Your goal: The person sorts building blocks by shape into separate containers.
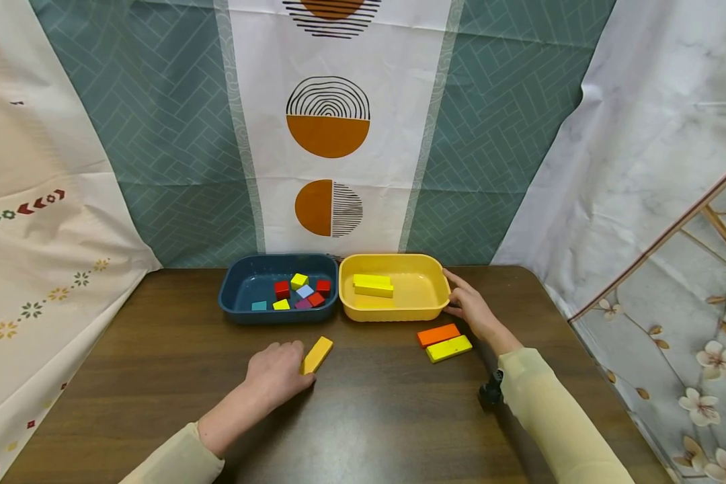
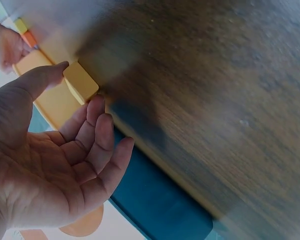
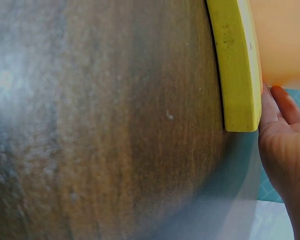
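Observation:
My left hand (image 1: 276, 371) is low over the table in front of the blue tray (image 1: 232, 311). Thumb and fingertips pinch a yellow-orange wooden block (image 1: 318, 352) by its sides; the left wrist view shows the same block (image 2: 81, 82) end-on. At the right end of the yellow tray (image 1: 393, 314), my right hand (image 1: 473, 310) rests its extended fingers against the wall and rim. Two yellow blocks (image 1: 373, 285) lie in that tray. Just left of the right forearm, an orange block (image 1: 438, 335) and a yellow block (image 1: 449, 349) lie side by side on the table.
Several small coloured cubes (image 1: 282, 290) sit in the blue tray, which stands against the yellow one. Patterned cloth (image 1: 339, 222) hangs behind the wooden table (image 1: 363, 417). A small black device (image 1: 491, 390) is at the right wrist.

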A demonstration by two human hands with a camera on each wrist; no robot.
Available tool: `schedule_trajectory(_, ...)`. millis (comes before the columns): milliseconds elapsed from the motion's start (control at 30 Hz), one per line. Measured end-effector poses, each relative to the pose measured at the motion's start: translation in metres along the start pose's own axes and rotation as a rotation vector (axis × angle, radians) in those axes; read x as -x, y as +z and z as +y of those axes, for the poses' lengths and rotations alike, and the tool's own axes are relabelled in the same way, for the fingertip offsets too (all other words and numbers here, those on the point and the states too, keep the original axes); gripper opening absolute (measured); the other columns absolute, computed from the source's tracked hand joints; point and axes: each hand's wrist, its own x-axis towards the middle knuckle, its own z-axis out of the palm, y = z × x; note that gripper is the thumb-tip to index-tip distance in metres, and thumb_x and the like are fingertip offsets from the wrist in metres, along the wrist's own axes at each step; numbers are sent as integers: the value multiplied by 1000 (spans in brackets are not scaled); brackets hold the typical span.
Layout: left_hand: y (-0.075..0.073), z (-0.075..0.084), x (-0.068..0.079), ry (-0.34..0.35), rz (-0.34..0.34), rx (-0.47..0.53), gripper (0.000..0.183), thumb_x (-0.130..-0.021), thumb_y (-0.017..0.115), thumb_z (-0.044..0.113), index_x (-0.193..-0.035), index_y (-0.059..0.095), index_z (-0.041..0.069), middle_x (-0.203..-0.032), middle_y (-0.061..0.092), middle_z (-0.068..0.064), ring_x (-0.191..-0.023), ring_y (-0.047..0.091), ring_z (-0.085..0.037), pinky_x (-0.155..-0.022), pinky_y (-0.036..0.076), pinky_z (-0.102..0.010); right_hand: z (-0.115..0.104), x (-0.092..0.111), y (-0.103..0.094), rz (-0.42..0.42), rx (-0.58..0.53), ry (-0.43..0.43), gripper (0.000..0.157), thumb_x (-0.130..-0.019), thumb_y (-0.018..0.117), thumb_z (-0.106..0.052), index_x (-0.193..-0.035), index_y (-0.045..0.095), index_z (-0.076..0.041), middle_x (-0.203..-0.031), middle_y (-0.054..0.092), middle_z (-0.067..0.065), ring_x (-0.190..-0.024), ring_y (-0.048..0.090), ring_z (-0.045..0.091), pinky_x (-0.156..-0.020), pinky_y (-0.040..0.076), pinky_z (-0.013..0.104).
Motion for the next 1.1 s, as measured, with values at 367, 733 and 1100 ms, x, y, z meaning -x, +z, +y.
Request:
schedule_trajectory(367, 1, -3, -3, 9, 4, 11, 41, -78, 86, 34, -102, 66, 7, -77, 56, -1, -71, 49, -21, -61, 47, -34, 1, -1, 1, -6, -17, -1, 68, -99, 37, -5, -164, 26, -19, -169, 19, 7, -141, 41, 40, -111, 39, 54)
schedule_trajectory(733, 1, -5, -4, 48, 38, 6, 39, -77, 87, 32, -103, 70, 8, -79, 58, 0, -72, 49, -20, -63, 48, -33, 0, -1, 1, 6, 3, 4, 67, -99, 38, -8, -164, 28, -20, -169, 22, 4, -138, 44, 36, -108, 44, 49)
schedule_trajectory(1100, -2, 0, -2, 117, 122, 22, 29, -78, 85, 29, -97, 71, 13, -79, 57, 5, -72, 47, -17, -62, 45, -32, 0, -1, 0, -11, -34, -4, 66, -101, 37, -6, -164, 27, -20, -169, 19, 6, -140, 42, 41, -111, 39, 55)
